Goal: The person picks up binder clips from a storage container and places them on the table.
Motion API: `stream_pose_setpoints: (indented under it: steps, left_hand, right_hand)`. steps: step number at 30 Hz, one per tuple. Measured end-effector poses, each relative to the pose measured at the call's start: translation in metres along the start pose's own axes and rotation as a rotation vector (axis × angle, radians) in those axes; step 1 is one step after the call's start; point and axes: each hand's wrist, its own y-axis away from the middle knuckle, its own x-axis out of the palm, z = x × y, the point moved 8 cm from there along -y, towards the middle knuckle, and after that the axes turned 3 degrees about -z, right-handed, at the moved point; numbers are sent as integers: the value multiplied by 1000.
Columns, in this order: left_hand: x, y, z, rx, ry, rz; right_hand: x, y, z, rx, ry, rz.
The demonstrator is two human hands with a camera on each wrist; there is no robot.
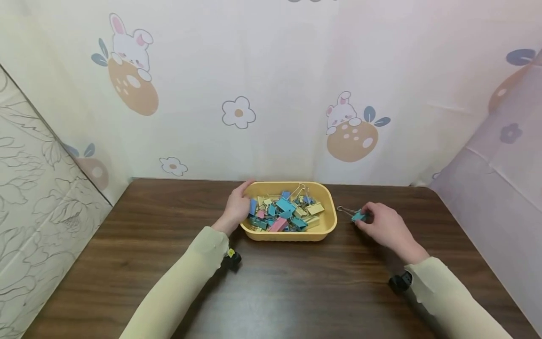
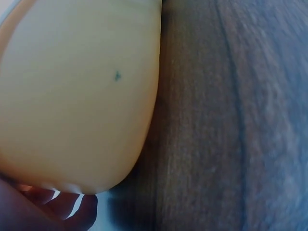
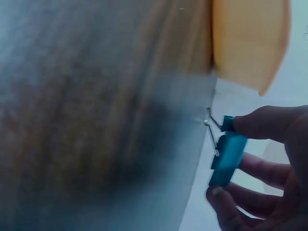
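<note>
A yellow plastic basket point(image 1: 329, 226), full of mixed-colour binder clips point(image 1: 284, 206), stands near the table's back edge. My left hand point(image 1: 234, 209) holds its left end; in the left wrist view, bent fingers point(image 2: 86, 211) lie against the end wall point(image 2: 91, 120). To the right of the basket, my right hand point(image 1: 387, 227) pinches a teal binder clip point(image 1: 359, 216) between thumb and fingers. Its wire handles point(image 3: 210, 127) point left, towards the basket. The right wrist view has the clip's teal body point(image 3: 228, 156) held across its width, thumb at one end.
The dark wooden table point(image 1: 288, 292) extends in front of the basket and to both sides. A patterned curtain point(image 1: 279, 141) hangs directly behind the table, and more patterned cloth point(image 1: 508, 197) borders it at the right.
</note>
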Motion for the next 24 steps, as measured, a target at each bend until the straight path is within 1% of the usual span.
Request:
stream_pose_setpoints:
  steps: [4, 7, 9, 11, 13, 15, 17, 19, 21, 24]
  left_hand:
    - [0, 0, -1, 3, -1, -1]
    - [0, 0, -1, 4, -1, -1]
    - [0, 0, -1, 5, 1, 2]
    - [1, 0, -2, 6, 4, 10]
    - [2, 0, -3, 7, 7, 13]
    - [2, 0, -3, 8, 11, 16]
    - [2, 0, -3, 13, 12, 21]
    - [2, 1, -3, 16, 14, 24]
    - [1, 0, -2, 19, 11, 26]
    - [1, -1, -1, 22, 6, 24]
  right_hand:
    - [10, 0, -2, 4, 11, 67]
    - [15, 1, -3, 2, 33, 98]
    - [15, 0, -2, -2, 55, 107]
    - [11, 1, 0, -7, 81, 98]
    - [3, 0, 7, -26, 101, 52]
    - [-6, -4, 18, -56, 97, -29]
    - [-13, -8, 32, -97, 63, -114]
    - [-16, -13, 49, -152, 14, -178]
    - [-15, -19, 65, -196, -44, -195]
    - [-7, -27, 86, -247, -99, -185]
